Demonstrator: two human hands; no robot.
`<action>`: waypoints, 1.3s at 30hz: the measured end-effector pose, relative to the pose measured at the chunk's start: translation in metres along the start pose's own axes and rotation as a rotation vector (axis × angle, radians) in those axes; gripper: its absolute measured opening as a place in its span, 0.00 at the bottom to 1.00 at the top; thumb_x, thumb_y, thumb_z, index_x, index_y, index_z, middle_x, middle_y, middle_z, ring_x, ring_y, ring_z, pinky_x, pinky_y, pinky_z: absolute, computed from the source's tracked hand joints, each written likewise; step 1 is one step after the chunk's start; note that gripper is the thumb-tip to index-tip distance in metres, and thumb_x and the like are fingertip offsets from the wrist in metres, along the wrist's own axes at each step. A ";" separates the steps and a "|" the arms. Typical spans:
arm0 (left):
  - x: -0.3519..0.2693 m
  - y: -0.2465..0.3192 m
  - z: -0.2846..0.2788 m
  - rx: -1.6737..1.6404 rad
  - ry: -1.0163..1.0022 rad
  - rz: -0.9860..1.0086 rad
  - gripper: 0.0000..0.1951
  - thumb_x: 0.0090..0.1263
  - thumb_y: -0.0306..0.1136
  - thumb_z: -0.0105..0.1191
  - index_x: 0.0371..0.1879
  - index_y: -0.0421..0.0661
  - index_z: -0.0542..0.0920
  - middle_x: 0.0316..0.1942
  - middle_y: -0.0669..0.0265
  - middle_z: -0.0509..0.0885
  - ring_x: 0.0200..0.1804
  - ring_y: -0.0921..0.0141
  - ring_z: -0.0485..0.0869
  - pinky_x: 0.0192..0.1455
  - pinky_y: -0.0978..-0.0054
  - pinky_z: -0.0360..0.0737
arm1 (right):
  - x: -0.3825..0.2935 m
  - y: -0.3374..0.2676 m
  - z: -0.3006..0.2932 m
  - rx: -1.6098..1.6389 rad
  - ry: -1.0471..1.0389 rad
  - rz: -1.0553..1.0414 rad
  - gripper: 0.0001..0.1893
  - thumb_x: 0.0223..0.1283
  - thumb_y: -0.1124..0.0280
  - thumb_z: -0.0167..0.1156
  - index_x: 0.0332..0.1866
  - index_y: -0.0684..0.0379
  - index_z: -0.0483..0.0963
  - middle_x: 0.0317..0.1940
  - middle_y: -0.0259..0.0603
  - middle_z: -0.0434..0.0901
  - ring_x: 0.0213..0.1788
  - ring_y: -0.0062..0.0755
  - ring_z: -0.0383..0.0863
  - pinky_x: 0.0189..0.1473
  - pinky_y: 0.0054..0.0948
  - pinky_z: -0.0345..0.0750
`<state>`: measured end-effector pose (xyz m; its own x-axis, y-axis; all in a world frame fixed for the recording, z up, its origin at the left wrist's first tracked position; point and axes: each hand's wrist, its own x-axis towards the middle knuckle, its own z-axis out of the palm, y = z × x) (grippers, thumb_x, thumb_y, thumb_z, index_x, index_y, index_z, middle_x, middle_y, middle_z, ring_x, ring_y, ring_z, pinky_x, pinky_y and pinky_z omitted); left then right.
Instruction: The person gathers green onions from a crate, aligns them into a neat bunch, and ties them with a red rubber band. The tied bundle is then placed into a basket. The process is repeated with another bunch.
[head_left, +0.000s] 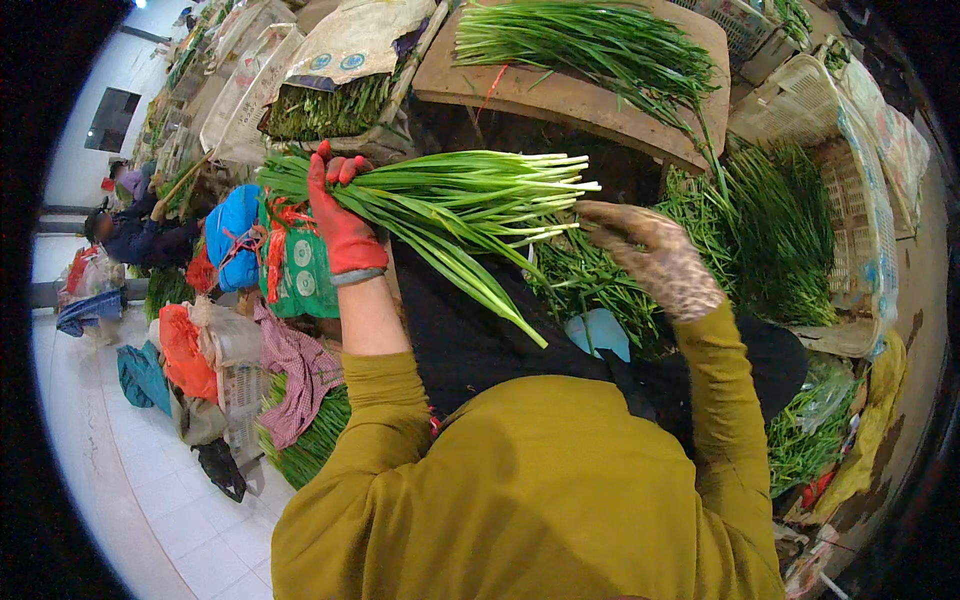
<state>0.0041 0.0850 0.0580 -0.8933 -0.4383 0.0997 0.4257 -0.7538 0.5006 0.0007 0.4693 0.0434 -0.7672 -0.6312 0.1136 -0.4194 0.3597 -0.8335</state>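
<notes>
My left hand (341, 217), in a red glove with a grey cuff, grips a bunch of garlic chives (465, 187) at its leafy end. The pale cut ends of the stalks point right, and a few stalks splay down towards my lap. Close to those pale ends is my right hand (649, 251), in a spotted glove. It is slightly blurred, its fingers are apart, and nothing shows in it. Below the bunch and my right hand lie loose green leaves (600, 277) around a light blue piece (598, 332) that I cannot identify.
Ahead, a wooden board (555, 101) bears a pile of chives (585, 49) and a red tie. A plastic crate (851, 210) with greens stands at right. At left are a covered crate of greens (330, 112), a green bag (300, 262), a checked cloth (296, 375) and a seated person (150, 232).
</notes>
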 end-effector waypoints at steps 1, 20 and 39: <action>0.001 0.000 0.001 0.022 -0.004 -0.003 0.08 0.70 0.33 0.54 0.43 0.45 0.77 0.19 0.76 0.65 0.23 0.78 0.69 0.46 0.71 0.78 | 0.017 -0.021 0.011 0.079 0.037 -0.166 0.18 0.62 0.67 0.59 0.58 0.55 0.74 0.48 0.46 0.80 0.52 0.40 0.79 0.59 0.34 0.74; -0.003 0.000 -0.004 0.003 -0.095 0.010 0.15 0.71 0.43 0.54 0.48 0.47 0.77 0.23 0.76 0.69 0.29 0.77 0.72 0.49 0.67 0.78 | 0.088 -0.040 0.044 0.756 -0.243 0.318 0.12 0.58 0.67 0.65 0.43 0.60 0.75 0.31 0.32 0.80 0.31 0.18 0.76 0.30 0.22 0.75; -0.004 -0.007 0.001 0.104 -0.012 0.151 0.13 0.71 0.42 0.54 0.46 0.46 0.77 0.25 0.75 0.75 0.30 0.77 0.76 0.51 0.69 0.79 | 0.045 -0.033 -0.032 0.682 0.298 0.048 0.16 0.62 0.67 0.61 0.49 0.66 0.74 0.35 0.40 0.82 0.29 0.25 0.80 0.28 0.24 0.79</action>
<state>0.0047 0.0924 0.0551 -0.8223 -0.5362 0.1904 0.5384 -0.6248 0.5654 -0.0354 0.4514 0.0929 -0.9169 -0.3773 0.1300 -0.0626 -0.1858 -0.9806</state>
